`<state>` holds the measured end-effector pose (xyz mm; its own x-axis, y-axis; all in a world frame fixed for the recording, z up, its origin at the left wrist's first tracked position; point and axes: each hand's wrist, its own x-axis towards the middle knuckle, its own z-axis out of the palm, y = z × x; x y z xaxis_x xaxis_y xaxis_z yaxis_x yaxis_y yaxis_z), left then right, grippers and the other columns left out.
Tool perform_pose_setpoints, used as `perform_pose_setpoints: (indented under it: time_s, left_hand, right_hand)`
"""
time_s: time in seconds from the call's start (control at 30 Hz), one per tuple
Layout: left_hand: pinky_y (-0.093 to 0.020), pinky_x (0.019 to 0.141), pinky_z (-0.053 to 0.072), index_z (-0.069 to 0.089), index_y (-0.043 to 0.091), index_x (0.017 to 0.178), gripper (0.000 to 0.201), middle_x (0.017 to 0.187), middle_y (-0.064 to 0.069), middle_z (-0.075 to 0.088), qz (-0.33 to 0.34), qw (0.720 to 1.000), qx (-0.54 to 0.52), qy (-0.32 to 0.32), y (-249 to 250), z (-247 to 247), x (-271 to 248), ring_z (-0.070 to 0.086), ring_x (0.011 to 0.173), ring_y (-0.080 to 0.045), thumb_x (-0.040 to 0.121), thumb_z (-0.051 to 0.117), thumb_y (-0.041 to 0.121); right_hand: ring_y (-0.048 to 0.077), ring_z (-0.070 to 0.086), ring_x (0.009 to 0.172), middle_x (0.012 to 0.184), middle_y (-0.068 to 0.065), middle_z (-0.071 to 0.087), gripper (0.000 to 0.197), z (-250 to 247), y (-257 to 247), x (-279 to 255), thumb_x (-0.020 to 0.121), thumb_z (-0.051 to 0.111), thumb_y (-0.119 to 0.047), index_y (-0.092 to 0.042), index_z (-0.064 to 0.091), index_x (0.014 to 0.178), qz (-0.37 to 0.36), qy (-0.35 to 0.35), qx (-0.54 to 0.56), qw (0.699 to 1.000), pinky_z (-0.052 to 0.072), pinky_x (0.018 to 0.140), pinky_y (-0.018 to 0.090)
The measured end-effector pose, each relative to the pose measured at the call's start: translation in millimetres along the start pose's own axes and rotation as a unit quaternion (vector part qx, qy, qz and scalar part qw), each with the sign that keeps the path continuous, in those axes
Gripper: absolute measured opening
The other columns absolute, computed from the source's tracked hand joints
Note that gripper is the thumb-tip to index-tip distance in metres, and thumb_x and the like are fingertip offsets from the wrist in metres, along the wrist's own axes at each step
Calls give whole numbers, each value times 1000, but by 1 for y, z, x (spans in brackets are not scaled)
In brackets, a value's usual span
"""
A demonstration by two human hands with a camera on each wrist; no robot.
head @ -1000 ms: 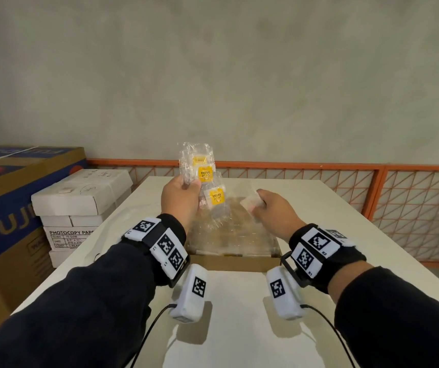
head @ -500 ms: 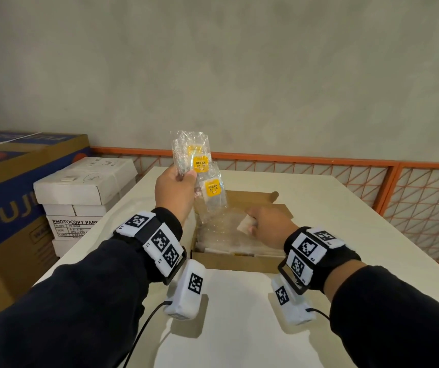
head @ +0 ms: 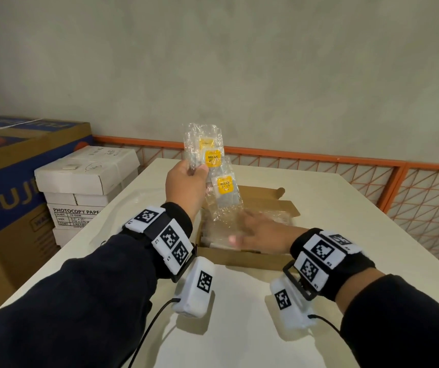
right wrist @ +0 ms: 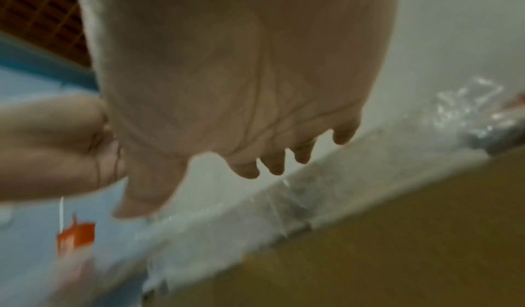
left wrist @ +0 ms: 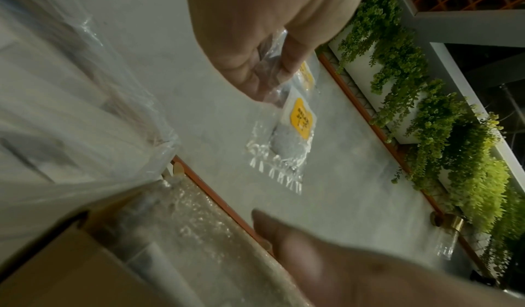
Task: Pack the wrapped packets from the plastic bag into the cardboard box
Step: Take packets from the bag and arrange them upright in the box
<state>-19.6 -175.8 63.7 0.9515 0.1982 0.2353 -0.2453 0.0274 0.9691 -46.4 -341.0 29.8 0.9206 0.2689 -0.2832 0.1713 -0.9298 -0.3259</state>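
Observation:
My left hand [head: 197,170] is raised above the open cardboard box [head: 247,260] and pinches a hanging bunch of clear wrapped packets [head: 214,160] with yellow labels. The left wrist view shows the same pinch [left wrist: 272,71] with a packet [left wrist: 298,118] dangling below it. My right hand [head: 239,227] lies flat, fingers straight, on the clear-wrapped packets [head: 218,229] inside the box, holding nothing. The right wrist view shows that hand's bare palm [right wrist: 255,154] over the box wall [right wrist: 397,233]. The clear plastic bag [left wrist: 71,121] is beside the box on the left.
The box sits mid-table [head: 239,328], its lid flap [head: 260,192] open toward the far side. White photocopy-paper boxes [head: 85,181] and a large brown carton [head: 8,181] stand left of the table. An orange railing [head: 319,160] runs behind.
My right hand has come down from beside the raised bunch into the box with a packet. It now lies flat and empty there. The left hand stays raised.

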Motion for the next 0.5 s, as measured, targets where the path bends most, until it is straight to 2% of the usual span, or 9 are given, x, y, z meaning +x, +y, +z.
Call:
perform_pose_setpoints:
  time_s: [0.03,0.07,0.1,0.13,0.17,0.23,0.3,0.4,0.5]
  left_hand:
    - [-53,83,52,58,13,86,13,83,-12,58,-7,1000,-2,-5,1,1,-1,51,71,-20,81,54,24]
    - [-50,80,53,58,13,83,11,82,-11,59,-14,1000,-9,-11,2,3,-3,53,70,-20,83,54,23]
    - [-43,73,55,58,14,80,9,80,-9,61,-23,999,-18,-18,3,5,-6,54,67,-20,86,54,18]
    - [-36,65,53,60,17,79,13,77,-6,61,-33,999,-28,-27,2,8,-8,55,64,-18,89,52,13]
    - [-30,58,50,61,19,79,18,76,-4,62,-41,998,-38,-38,1,11,-9,54,62,-17,91,51,10]
    - [-25,52,45,61,20,78,22,75,-4,61,-49,996,-62,-51,2,16,-14,53,60,-17,91,50,6]
    - [-25,52,44,60,19,75,24,72,-4,59,-53,994,-81,-46,4,16,-16,52,58,-17,89,49,4]
    - [-26,59,47,58,19,73,23,72,-3,58,-54,993,-95,-34,5,11,-13,53,61,-15,89,50,4]
    - [-27,62,47,57,19,73,22,77,-5,58,-49,995,-90,-9,4,2,-8,53,67,-17,89,52,6]
  right_hand:
    - [21,17,144,157,-1,14,93,-5,-1,-3,79,42,-72,-24,9,150,-27,32,92,995,20,116,45]
    - [15,31,136,149,-8,30,87,-10,-5,-7,79,47,-70,-24,21,148,-47,77,168,982,29,111,35]
    - [9,40,124,136,-12,41,74,-13,-9,-9,82,52,-62,-26,32,144,-62,127,211,967,35,99,24]
    - [8,47,113,124,-11,51,58,-16,-12,-10,86,57,-49,-24,42,137,-64,169,228,957,39,86,18]
    - [10,53,102,111,-8,58,42,-18,-13,-9,88,61,-36,-21,52,126,-72,208,237,946,43,78,21]
    - [18,57,81,79,-1,61,6,-20,-13,-7,88,62,-18,-18,64,93,-74,248,249,933,49,77,33]
    - [19,53,70,65,0,55,24,-21,-11,-8,88,60,-11,-27,57,70,-76,256,250,931,44,73,32]
    - [14,50,68,72,1,57,34,-25,-7,-11,89,57,-7,-34,53,69,-75,260,216,938,40,67,26]
    - [2,45,62,68,-12,54,32,-29,4,-12,90,55,-8,-32,54,68,-50,286,176,941,35,59,16]
